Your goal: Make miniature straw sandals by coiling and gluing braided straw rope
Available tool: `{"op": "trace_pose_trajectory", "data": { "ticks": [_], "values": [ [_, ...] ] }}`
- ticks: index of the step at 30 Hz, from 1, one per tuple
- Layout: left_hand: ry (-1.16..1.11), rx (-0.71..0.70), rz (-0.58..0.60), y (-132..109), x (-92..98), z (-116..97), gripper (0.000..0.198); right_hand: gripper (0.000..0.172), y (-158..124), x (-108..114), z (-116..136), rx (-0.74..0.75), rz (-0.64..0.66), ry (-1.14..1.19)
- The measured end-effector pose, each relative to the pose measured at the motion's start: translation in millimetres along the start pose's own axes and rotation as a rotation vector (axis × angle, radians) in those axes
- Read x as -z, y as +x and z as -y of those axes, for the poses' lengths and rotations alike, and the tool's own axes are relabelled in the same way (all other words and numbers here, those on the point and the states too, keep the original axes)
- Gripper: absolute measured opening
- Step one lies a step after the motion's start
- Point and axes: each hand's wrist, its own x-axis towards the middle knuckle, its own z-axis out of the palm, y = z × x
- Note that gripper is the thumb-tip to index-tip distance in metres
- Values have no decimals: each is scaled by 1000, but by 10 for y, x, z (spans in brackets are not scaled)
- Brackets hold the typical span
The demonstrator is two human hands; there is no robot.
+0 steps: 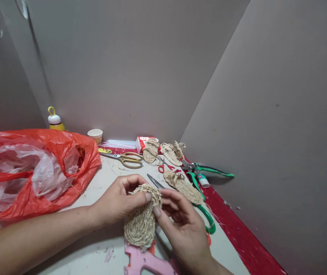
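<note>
Head feed; my dial is centred on the woven straw piece [140, 227], 12 toward the back wall [129, 68]. The piece is off the white tabletop [80, 248], held up in front of me, rounded end down.

Left hand [119, 200], at 10: thumb pressed flat on its upper face, fingers folded behind; closed, firm hold. Right hand [185, 227], at 3: fingers half curled, thumb tip at the right edge; I cannot tell whether they pinch it.

At 6, a pink glue gun [140, 259], just below the piece. At 1, a steel blade [154, 180] beyond the right fingertips, then small red scissors [161, 168]. At 2, a straw sandal [185, 188]; two more straw sandals [151, 151] between 12 and 1. Green-handled pliers [215, 170] between 1 and 2.

At 11, gold-handled scissors [131, 162], paper cup [95, 138] behind. At 10, a red plastic bag [90, 164].
</note>
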Motion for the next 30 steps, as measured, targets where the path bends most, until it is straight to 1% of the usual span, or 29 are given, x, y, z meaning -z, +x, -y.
{"op": "trace_pose_trajectory", "data": {
  "ticks": [2,4,7,12,16,21,26,28,30],
  "values": [
    [-18,9,6,-14,-17,3,14,26,4,-14,22,3,19,14],
    [-6,11,12,-33,-31,11,14,24,8,-22,42,-11,10,6],
    [46,0,11,-57,-46,30,12,17,2,-22,52,-13,-9,-25],
    [143,-37,-20,-77,-71,77,8,17,-37,-31,53,18,-16,-47],
    [136,-37,-30,-89,-87,113,10,16,-57,-63,58,29,-11,-29],
    [121,-54,-3,-93,-84,95,8,14,-60,-67,59,-11,-2,14],
    [72,-57,11,-74,-67,76,12,28,-55,-5,50,-79,-6,92],
    [57,-52,-2,-66,-63,78,13,27,-45,12,42,-50,-26,79],
    [68,-63,-12,-64,-63,81,13,24,-33,16,35,15,-63,32]
  ]
}}
